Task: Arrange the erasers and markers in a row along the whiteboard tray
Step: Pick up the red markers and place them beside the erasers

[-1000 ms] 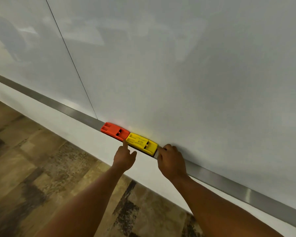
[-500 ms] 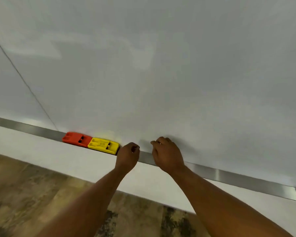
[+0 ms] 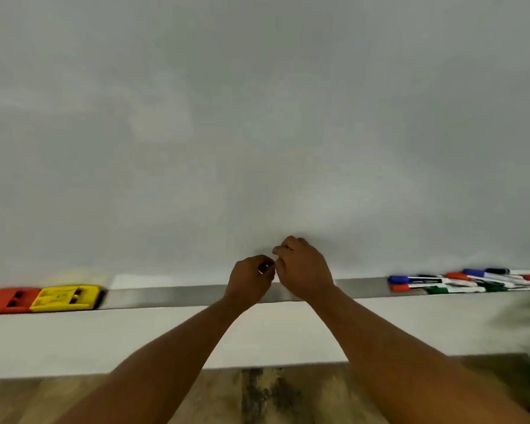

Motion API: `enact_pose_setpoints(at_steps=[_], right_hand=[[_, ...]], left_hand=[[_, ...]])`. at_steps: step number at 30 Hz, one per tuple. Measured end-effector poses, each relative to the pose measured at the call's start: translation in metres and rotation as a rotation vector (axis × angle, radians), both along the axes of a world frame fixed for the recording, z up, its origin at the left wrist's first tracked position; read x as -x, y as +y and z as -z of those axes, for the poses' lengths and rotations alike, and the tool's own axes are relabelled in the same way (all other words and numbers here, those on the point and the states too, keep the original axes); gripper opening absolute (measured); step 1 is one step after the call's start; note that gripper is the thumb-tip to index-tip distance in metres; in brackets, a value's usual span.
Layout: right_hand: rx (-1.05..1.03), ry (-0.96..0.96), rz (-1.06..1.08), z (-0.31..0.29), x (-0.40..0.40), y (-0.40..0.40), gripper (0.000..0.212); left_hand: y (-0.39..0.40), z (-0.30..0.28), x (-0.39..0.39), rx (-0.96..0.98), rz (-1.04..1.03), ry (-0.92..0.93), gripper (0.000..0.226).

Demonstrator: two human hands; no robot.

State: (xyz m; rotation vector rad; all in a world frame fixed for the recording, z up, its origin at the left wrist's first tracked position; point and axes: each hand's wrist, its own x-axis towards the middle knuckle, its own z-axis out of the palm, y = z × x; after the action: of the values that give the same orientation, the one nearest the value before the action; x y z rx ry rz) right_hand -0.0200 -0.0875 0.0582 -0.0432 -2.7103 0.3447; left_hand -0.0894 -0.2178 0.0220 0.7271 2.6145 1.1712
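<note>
Head view takes in the whiteboard [image 3: 257,117] first, a wide pale sheet filling most of the frame, with the metal whiteboard tray [image 3: 172,296] running along its bottom edge; every place below is given against that tray. Under the tray comes a white strip of wall, then mottled wood-look flooring.

At the tray's left end lie the red eraser [image 3: 8,299] and the yellow eraser [image 3: 66,298], flat and touching end to end. Toward the tray's right end the markers [image 3: 465,281] sit in a loose, overlapping heap of blue, red, green and black caps, not yet in a row. The middle stretch between them is bare metal.

Over that middle stretch the left hand [image 3: 250,278] is curled into a loose fist, with something small and dark glinting at its fingertips that is too blurred to name. The right hand [image 3: 303,267], just beside it, is also curled, and nothing shows in its grip; whether it holds anything I cannot tell.

Judging by looks, the markers are light, stiff and smooth, apt to roll on slick metal, best pinched mid-barrel. The erasers look like hard, light plastic, easily taken by their long sides.
</note>
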Motion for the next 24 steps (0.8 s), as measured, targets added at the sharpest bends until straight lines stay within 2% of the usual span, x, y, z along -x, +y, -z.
enact_pose_setpoints(at_steps=[5, 11, 15, 24], right_hand=[[0.015, -0.019, 0.119, 0.011, -0.047, 0.083, 0.017], [-0.015, -0.122, 0.221, 0.027, -0.103, 0.178, 0.026], [-0.029, -0.202, 0.306, 0.038, -0.135, 0.225, 0.024], [0.014, -0.312, 0.458, 0.065, -0.174, 0.286, 0.025]], left_hand=[[0.086, -0.002, -0.028, 0.041, 0.138, -0.021, 0.016], [0.186, 0.010, -0.073, 0.167, 0.312, 0.041, 0.021], [0.242, 0.021, -0.099, 0.261, 0.397, 0.047, 0.024], [0.296, 0.039, -0.130, 0.367, 0.433, 0.126, 0.028]])
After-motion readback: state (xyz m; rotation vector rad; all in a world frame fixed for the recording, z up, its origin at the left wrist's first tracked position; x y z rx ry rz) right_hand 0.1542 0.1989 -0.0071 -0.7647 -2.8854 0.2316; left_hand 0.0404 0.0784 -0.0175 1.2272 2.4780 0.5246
